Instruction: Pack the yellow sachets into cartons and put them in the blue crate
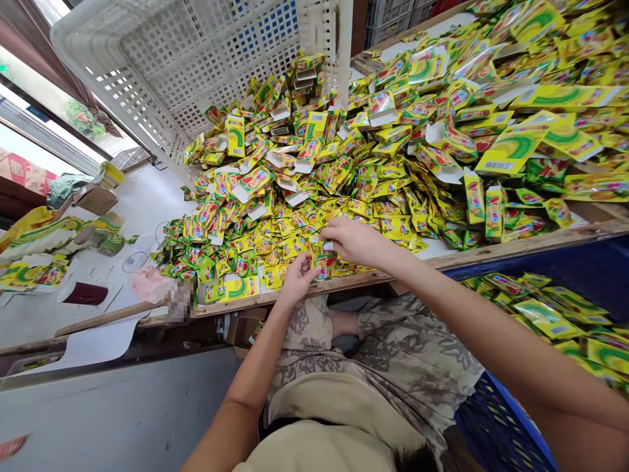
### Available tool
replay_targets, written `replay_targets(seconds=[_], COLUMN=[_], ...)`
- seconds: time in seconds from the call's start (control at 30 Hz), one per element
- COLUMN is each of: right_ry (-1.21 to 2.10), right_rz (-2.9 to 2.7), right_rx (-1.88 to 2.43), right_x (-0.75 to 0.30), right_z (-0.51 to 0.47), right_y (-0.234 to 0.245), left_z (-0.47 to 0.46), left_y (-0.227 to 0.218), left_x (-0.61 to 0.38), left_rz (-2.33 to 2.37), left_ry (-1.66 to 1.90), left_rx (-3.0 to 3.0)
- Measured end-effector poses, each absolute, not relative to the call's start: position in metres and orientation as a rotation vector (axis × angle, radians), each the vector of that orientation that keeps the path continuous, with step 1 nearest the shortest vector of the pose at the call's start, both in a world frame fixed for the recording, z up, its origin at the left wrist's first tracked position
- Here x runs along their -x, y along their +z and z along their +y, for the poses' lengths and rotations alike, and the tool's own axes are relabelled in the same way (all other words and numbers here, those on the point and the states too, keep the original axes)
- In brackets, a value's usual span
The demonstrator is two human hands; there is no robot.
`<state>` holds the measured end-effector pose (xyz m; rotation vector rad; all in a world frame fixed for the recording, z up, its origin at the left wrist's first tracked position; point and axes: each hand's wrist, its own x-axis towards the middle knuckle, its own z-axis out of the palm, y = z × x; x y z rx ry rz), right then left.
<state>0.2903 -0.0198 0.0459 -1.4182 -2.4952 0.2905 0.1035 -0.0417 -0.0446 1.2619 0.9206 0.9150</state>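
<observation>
My left hand [296, 278] is curled at the table's front edge, its fingers pinched on a small yellow-green sachet [322, 265]. My right hand [354, 241] reaches in just above it, fingers bent and pinching the same sachet's top by the heap's front. A wide heap of yellow-green sachets [295, 223] covers the table [442, 261], mixed with small yellow cartons [511, 149].
A white plastic crate [187, 65] lies tipped at the back, spilling cartons. A blue crate [555, 314] with packed cartons stands at my right. At left lie a pink bag [150, 283], a dark red cup [84, 293] and more packets [34, 252]. My lap is below the table edge.
</observation>
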Motion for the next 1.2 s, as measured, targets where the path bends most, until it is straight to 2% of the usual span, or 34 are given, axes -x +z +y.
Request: replay_targets(seconds=[0.3,0.5,0.77,1.0,1.2], right_ry=[0.51,0.257,0.285,0.513,1.074], right_rz=[-2.754,-2.479,-2.671,-2.693,-2.062], right_rx=[1.424,1.569,1.515,1.496,1.282], right_x=[-0.289,-0.286,-0.276,-0.281,-0.291], right_z=[-0.019,-0.033,-0.029,-0.022,-0.036], right_y=[0.057,0.06,0.059,0.057,0.029], left_z=[-0.046,-0.045,-0.043,-0.04,-0.034], left_y=[-0.039,-0.04,-0.041,-0.041,-0.052], left_x=[-0.104,-0.104,-0.106,-0.111,-0.11], left_rz=[0.937,0.919,0.934,0.98,1.039], left_ry=[0.885,0.867,0.884,0.896,0.927], left_rx=[-1.342,-1.309,-1.337,-1.447,-1.431])
